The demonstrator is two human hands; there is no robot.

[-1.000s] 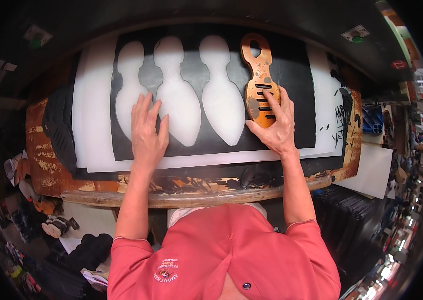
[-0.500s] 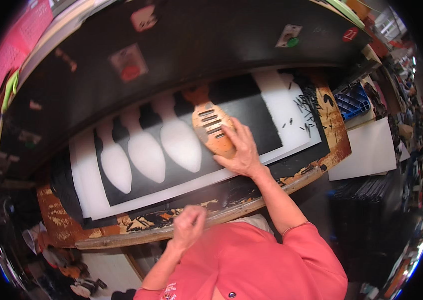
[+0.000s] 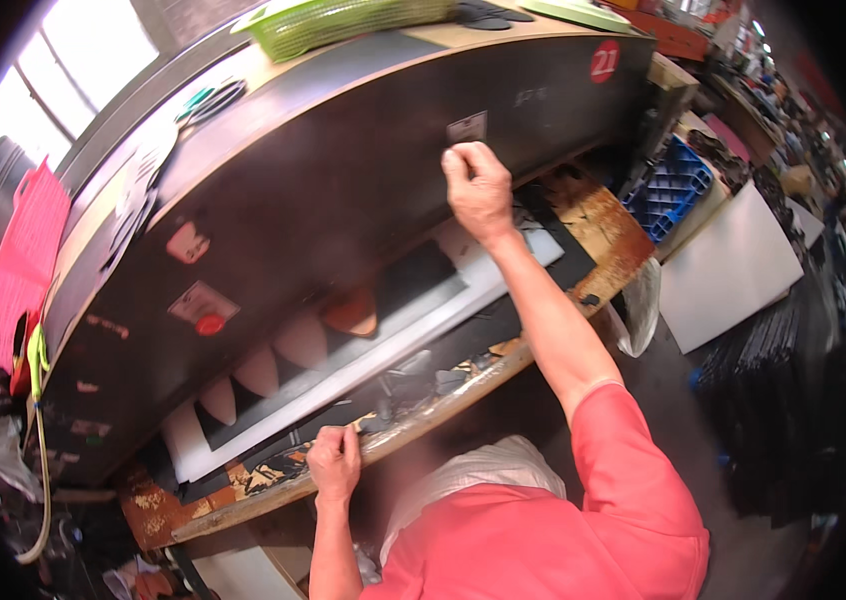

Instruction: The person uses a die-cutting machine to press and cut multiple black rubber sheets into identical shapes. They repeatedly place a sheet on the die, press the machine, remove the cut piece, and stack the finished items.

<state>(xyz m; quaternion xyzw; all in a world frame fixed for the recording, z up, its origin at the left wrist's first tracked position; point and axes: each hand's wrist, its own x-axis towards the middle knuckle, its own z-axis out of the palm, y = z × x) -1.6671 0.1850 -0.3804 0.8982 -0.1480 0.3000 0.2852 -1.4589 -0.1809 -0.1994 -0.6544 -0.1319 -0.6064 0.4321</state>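
My right hand (image 3: 481, 190) is raised against the front of a broad dark press beam (image 3: 343, 170), fingers curled, just below a small label (image 3: 467, 127). What lies behind its fingertips is hidden. My left hand (image 3: 335, 460) is closed in a loose fist over the wooden front edge (image 3: 443, 402) of the bench. Beneath the beam lies a black sheet (image 3: 413, 275) on a white board (image 3: 373, 355), with several pale sole-shaped cut-outs (image 3: 256, 373) in a row. The orange-brown cutting die (image 3: 353, 315) sits right of them, only its rounded near end showing.
On the beam front is a red button (image 3: 210, 325). Green (image 3: 343, 22) and pink (image 3: 23, 260) baskets stand beyond and left. Scraps lie along the bench front. At right are a blue crate (image 3: 671, 190), a white panel (image 3: 733, 265) and stacked dark sheets (image 3: 758, 360).
My right hand has left the die and risen to the beam front. The beam now covers more of the board, cut-outs and die. My left fist is lower and further left; the view has shifted.
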